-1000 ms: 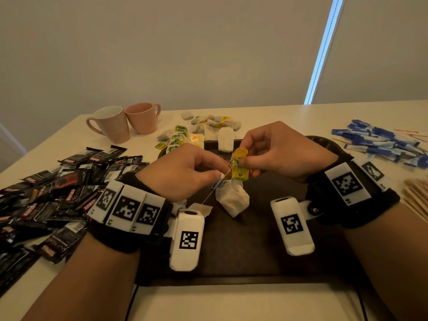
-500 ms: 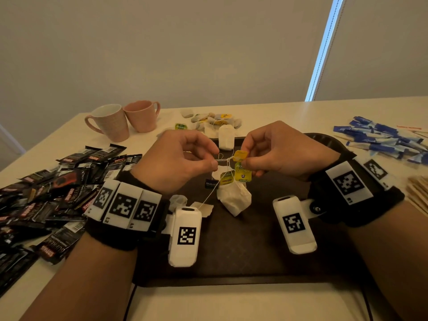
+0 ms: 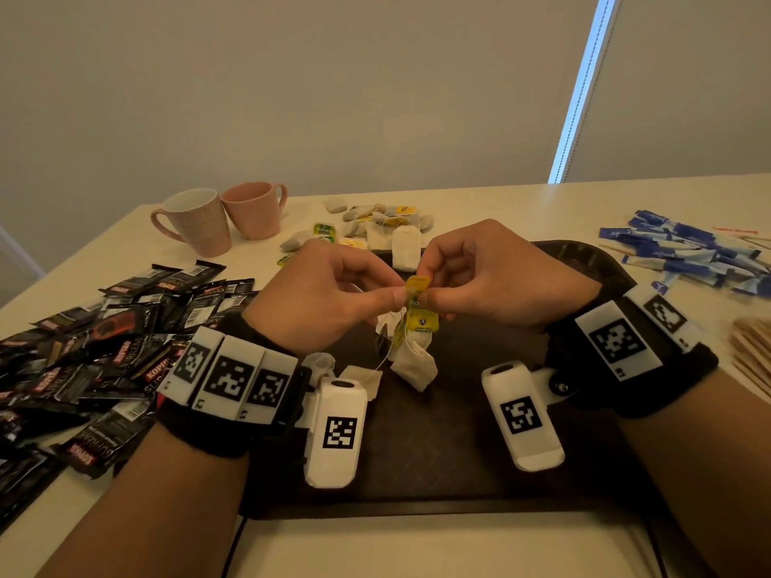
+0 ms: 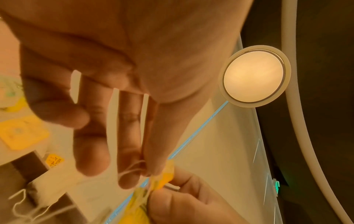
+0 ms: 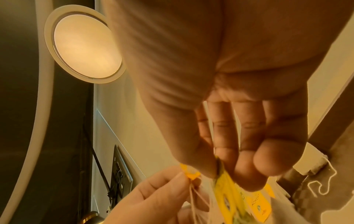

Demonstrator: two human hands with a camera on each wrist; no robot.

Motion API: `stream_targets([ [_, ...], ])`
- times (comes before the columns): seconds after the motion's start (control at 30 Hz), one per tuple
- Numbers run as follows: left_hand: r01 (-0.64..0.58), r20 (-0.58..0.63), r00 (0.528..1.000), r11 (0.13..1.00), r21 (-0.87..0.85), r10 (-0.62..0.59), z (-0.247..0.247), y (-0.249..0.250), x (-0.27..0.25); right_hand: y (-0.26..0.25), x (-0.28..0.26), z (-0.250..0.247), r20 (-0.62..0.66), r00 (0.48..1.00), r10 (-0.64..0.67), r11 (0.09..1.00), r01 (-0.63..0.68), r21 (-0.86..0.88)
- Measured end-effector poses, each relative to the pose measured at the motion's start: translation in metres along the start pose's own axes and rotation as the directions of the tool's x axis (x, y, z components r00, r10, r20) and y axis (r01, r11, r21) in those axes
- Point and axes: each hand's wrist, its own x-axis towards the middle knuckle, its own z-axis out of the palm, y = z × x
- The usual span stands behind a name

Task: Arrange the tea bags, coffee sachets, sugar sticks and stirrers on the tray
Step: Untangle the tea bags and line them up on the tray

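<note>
Above the dark tray both hands work on a tangled bunch of tea bags, which hangs from its strings just over the tray floor. My left hand pinches a small orange tag and its strings between thumb and forefinger; the same orange tag shows in the right wrist view. My right hand pinches the bunch's yellow tags, with its other fingers curled. One more tea bag lies at the tray's far edge.
Black coffee sachets are heaped on the table at the left. Loose tea bags lie behind the tray, next to two pink mugs. Blue sugar sticks and wooden stirrers lie at the right.
My left hand rose, then moved right, and its thumb now meets the orange tag beside the right hand. The hanging tea bags stayed over the tray.
</note>
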Motion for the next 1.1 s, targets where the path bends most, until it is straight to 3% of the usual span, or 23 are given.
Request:
stream_targets([
  [0.37,0.063,-0.067,0.996,0.998,0.005,-0.062,-0.0045,-0.0039,0.0007,0.0014,-0.0005,-0.0050,-0.008,1.000,0.001,0.999,-0.001,0.034],
  [0.8,0.119,0.049,0.991,0.992,0.046,-0.121,-0.0045,-0.0027,-0.0010,0.0014,0.0017,-0.0032,-0.029,0.998,-0.048,0.993,0.044,-0.109],
  [1.1,0.128,0.088,0.987,0.987,0.099,-0.137,-0.0057,-0.0030,0.0000,-0.0044,-0.0017,-0.0006,0.020,0.999,-0.031,0.997,0.032,-0.068],
])
